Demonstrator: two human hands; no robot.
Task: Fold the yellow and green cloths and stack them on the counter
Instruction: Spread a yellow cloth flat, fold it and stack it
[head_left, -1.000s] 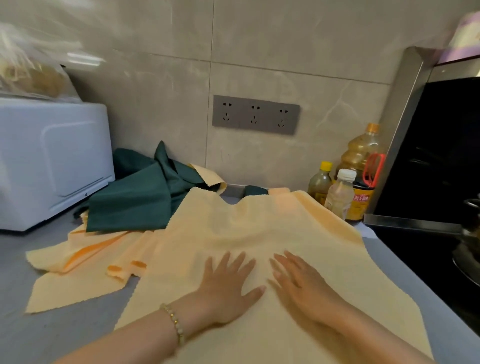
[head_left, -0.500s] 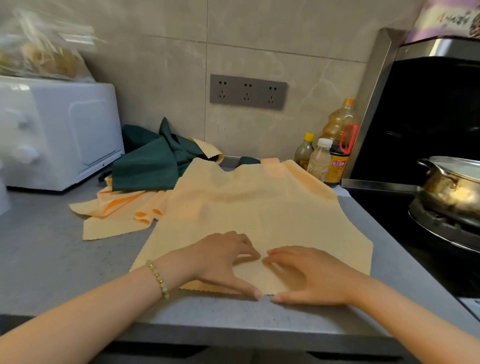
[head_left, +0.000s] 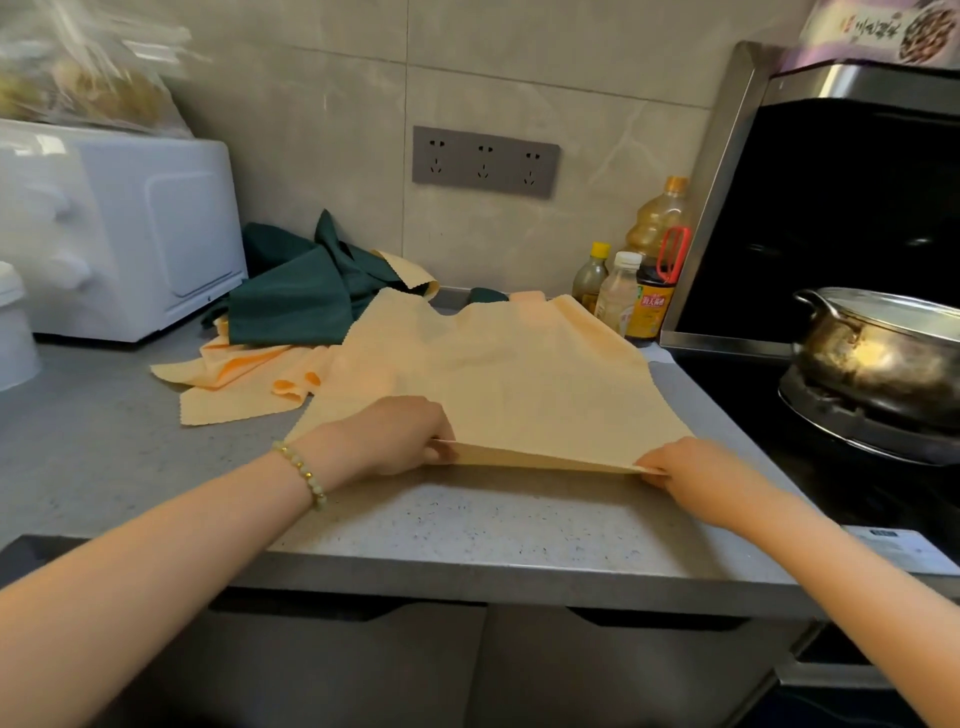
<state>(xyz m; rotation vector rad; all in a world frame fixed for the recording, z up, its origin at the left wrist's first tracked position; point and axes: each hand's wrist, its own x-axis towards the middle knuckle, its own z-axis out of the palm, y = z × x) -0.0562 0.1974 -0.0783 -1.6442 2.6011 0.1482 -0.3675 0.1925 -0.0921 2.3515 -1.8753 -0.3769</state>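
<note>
A large yellow cloth (head_left: 498, 379) lies spread on the grey counter (head_left: 467, 525). My left hand (head_left: 395, 436) pinches its near left corner and my right hand (head_left: 691, 473) pinches its near right corner. The near edge is lifted a little off the counter and stretched between them. Behind and to the left, a dark green cloth (head_left: 296, 296) lies crumpled on top of another yellow cloth (head_left: 239, 379). A small piece of green cloth (head_left: 488, 295) shows past the far edge of the spread cloth.
A white microwave (head_left: 119, 234) stands at the back left. Three bottles (head_left: 634, 291) stand by the wall at the right. Right of them is a black stove with a metal pot (head_left: 878, 353). A grey socket strip (head_left: 485, 162) is on the tiled wall.
My hands slid from the cloth's middle to its near edge, then moved apart to the two near corners and lifted that edge. The camera pulled back from the counter.
</note>
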